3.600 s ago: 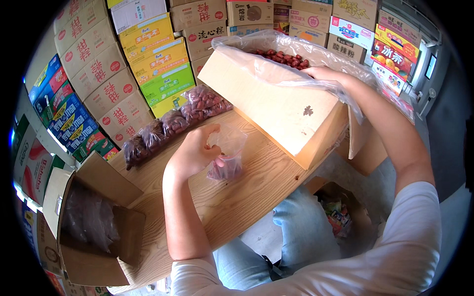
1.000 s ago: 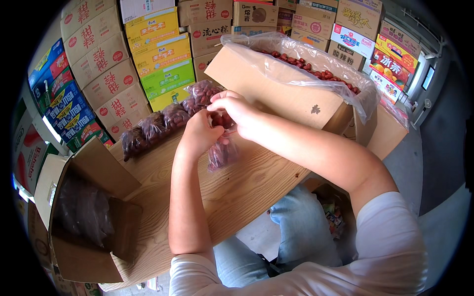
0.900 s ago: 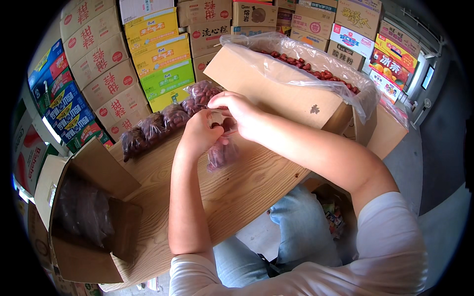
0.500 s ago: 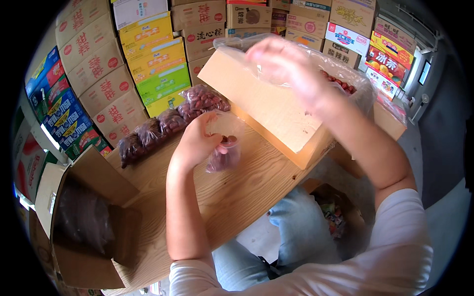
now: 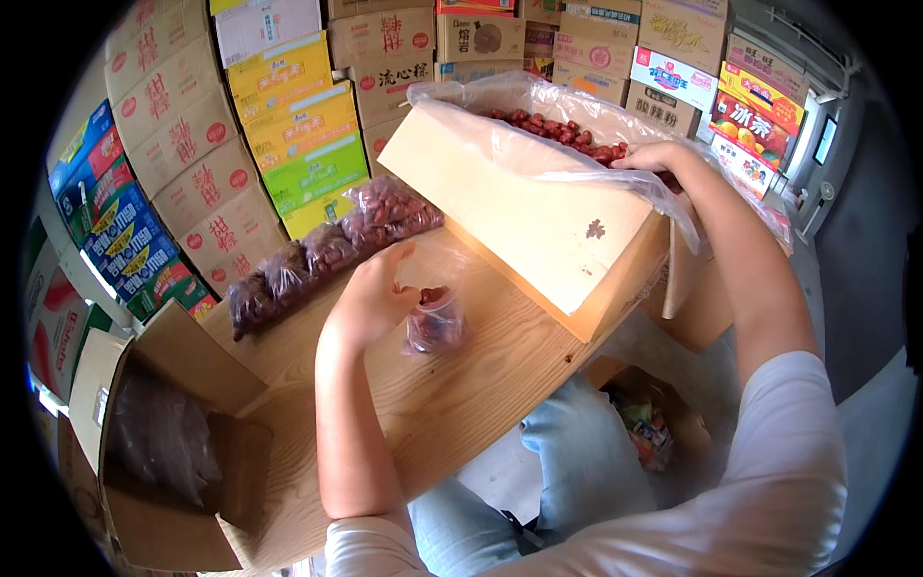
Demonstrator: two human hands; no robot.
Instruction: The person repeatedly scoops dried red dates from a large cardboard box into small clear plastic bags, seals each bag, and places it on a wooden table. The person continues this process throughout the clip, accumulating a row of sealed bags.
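An open cardboard box (image 5: 144, 462) lined with clear plastic stands far to the left of the left hand, at the end of the wooden tabletop (image 5: 452, 404). Just beyond that hand, a row of filled bags (image 5: 332, 245) of red dried fruit lies along the back edge of the tabletop, before a wall of stacked cartons (image 5: 240, 125). The left hand (image 5: 370, 298) pinches the open mouth of a small clear bag (image 5: 435, 322), which stands on the tabletop touching the fingers and holds a small heap of the red fruit at its bottom. To the right of the bag a large tilted carton (image 5: 538, 221), lined with a plastic sheet, is filled with loose red fruit (image 5: 567, 130). The right hand (image 5: 654, 159) lies curled in that fruit at the carton's far side; what it grips cannot be told. Half a second before, this hand was raised and blurred above the carton's liner; a second before, both hands were together at the small bag. The bag and left hand have barely shifted.
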